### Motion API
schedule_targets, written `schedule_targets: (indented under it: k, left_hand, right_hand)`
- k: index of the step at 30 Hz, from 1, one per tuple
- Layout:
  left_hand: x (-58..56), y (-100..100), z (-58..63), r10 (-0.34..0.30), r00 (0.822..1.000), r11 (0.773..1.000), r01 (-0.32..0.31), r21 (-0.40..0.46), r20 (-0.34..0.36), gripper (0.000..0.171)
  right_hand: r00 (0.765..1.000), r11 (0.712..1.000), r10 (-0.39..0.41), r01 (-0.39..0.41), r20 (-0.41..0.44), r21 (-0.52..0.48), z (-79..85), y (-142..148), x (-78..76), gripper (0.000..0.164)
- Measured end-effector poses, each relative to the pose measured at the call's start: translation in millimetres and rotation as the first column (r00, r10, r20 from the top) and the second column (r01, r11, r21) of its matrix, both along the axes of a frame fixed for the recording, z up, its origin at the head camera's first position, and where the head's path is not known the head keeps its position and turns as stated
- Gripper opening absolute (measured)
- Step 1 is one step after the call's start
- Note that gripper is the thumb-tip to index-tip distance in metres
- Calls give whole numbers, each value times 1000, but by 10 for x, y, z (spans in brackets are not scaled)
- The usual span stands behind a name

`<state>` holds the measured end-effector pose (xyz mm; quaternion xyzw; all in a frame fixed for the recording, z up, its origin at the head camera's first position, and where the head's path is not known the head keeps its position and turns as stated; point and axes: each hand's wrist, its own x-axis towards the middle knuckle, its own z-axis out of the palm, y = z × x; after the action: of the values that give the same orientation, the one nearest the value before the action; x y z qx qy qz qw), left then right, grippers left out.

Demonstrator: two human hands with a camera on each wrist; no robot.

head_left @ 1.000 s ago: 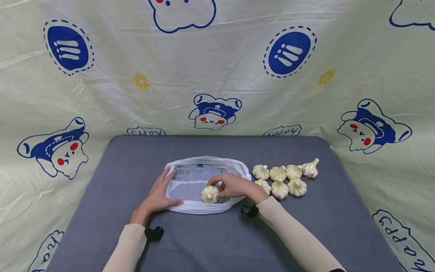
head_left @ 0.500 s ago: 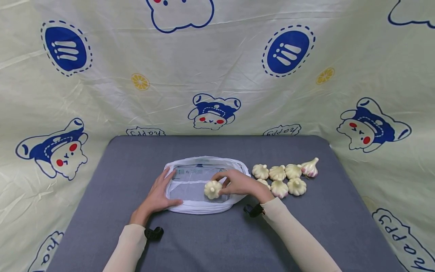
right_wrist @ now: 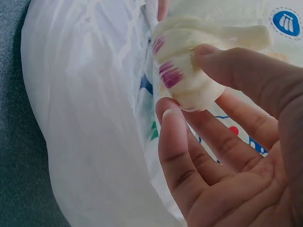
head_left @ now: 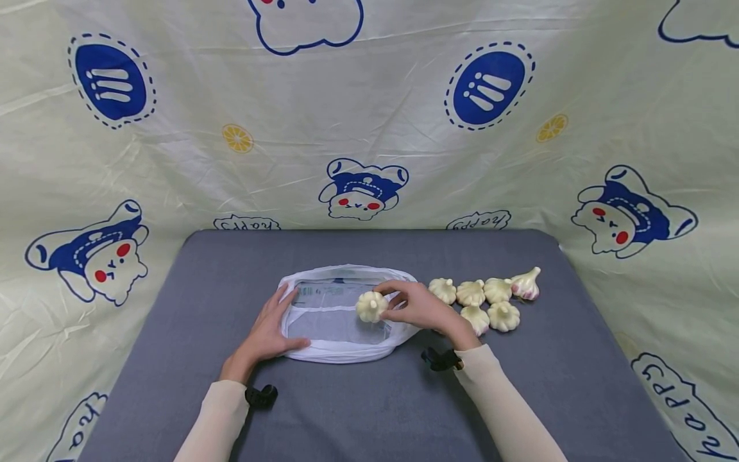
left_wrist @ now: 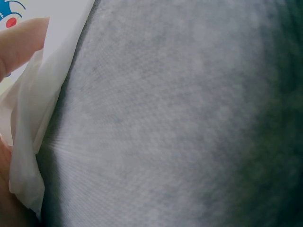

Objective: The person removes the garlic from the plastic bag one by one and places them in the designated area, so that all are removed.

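Observation:
A white plastic bag [head_left: 352,351] with green print lies on the grey table, its mouth spread wide. My left hand [head_left: 267,330] rests at the bag's left rim with fingers and thumb spread apart. In the left wrist view, one finger [left_wrist: 21,45] shows beside the white plastic. My right hand [head_left: 424,308] pinches a garlic bulb [head_left: 371,307] between thumb and fingers, over the right part of the bag's mouth. Close up in the right wrist view, the garlic bulb [right_wrist: 184,66] has purple streaks and a pale stem, and the bag [right_wrist: 90,113] hangs beside it.
To the right of the bag, several more garlic bulbs [head_left: 470,293] sit in two rows, partly hidden by my right wrist. Behind the grey table [head_left: 369,410] hangs a pale cloth backdrop [head_left: 369,96] printed with cartoon bears.
The right hand has lifted the garlic bulb and carried it up and to the right across the bag's mouth. The left hand has stayed at the left rim.

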<state>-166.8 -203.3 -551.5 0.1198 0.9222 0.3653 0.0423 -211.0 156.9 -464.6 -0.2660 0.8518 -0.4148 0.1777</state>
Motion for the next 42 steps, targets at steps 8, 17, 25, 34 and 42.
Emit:
schedule_targets:
  k: [8, 17, 25, 34, 42]
  left_hand:
    - [-4, 0, 0, 0, 1000, 1000, 0, 1, 14, 111]
    - [-16, 8, 21, -12, 999, 1000, 13, -13, 31, 111]
    - [-28, -13, 17, -38, 999, 999, 38, -32, 11, 111]
    - [-35, -20, 10, -49, 999, 998, 49, -35, -7, 110]
    - [-33, -16, 16, -49, 999, 998, 49, -38, -4, 110]
  right_hand:
    - [994, 993, -104, 102, -32, -53, 72, 156, 90, 48]
    - [972, 967, -229, 221, -52, -129, 166, 474, 224, 50]
    - [937, 939, -338, 328, -93, -104, 270, 859, 361, 52]
    - [876, 889, -457, 453, -153, -60, 341, 1294, 520, 56]
    - [824, 844, -534, 531, -189, -69, 324, 1594, 636, 54]
